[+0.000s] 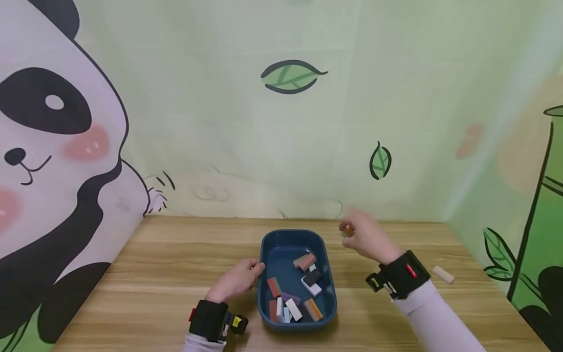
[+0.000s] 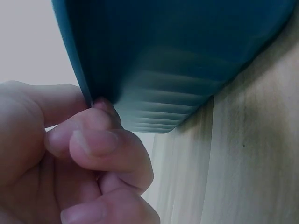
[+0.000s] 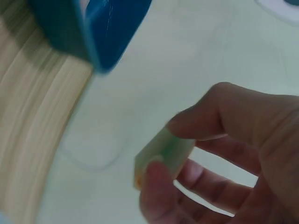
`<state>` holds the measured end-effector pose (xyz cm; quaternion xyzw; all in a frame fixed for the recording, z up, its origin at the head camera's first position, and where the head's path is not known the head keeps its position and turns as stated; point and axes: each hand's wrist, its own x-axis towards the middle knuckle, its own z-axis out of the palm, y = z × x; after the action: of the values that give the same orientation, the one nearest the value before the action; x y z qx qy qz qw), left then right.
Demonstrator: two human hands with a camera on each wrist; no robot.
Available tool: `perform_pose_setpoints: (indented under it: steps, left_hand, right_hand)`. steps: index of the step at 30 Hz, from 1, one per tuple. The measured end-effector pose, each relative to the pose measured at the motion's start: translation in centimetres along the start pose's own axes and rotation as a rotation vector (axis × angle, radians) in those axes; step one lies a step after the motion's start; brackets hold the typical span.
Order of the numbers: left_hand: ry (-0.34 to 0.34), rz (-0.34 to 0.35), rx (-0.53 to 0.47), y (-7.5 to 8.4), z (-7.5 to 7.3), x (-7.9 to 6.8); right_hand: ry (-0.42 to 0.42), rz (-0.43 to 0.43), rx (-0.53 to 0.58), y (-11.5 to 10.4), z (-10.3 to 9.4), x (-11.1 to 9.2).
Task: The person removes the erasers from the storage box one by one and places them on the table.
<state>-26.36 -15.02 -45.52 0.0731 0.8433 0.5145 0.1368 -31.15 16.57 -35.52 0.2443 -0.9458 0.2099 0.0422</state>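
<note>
A deep blue rectangular bin [image 1: 280,266] stands on the wooden table, with several small coloured blocks inside. My left hand [image 1: 235,279] pinches the bin's left rim between thumb and index finger; the left wrist view shows the thumb over the edge and the other fingers curled against the outer wall. To the right of the bin and above the table, my right hand [image 1: 368,235] pinches a small block [image 3: 164,150] between thumb and fingertips. That block looks pale greenish with some orange at one end. Fingers partly cover it.
A pale block [image 1: 443,274] lies on the table [image 1: 176,274] to the right, beyond my right wrist. Inside the bin are a white block [image 1: 293,310], a dark one [image 1: 312,278] and reddish ones. A printed panda backdrop [image 1: 220,122] rises behind the table.
</note>
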Motion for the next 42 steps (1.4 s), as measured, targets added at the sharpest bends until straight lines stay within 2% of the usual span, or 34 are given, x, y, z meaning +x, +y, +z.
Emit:
perform_pose_setpoints:
  steps: [6,11,16,19,23,28,42]
  left_hand:
    - [-0.002,-0.005,-0.001,0.0,0.0,0.0]
    - [0.002,-0.006,0.008,0.0,-0.1,0.1]
    - [-0.005,0.011,-0.01,-0.1,-0.3,0.0]
    - [0.001,0.008,-0.002,-0.2,-0.5,-0.2]
    - [0.002,-0.007,0.012,-0.2,-0.7,-0.4]
    - [-0.011,-0.002,-0.007,0.0,-0.4,-0.3]
    - [0.004,-0.005,-0.024,0.0,-0.2,0.1]
  right_hand:
    - [-0.02,0.207,0.165,4.6,0.6,-3.1]
    - [-0.054,0.349,0.311,7.3,1.3,-5.6]
    - [-0.056,0.455,0.316,8.9,1.9,-7.1]
    - [-0.066,0.473,0.338,9.4,2.5,-7.5]
    - [-0.122,0.513,0.36,10.2,3.1,-8.0]
    - [-0.155,0.515,0.274,11.1,3.1,-8.2]
    - [-0.107,0.516,0.192,11.7,3.8,-7.7]
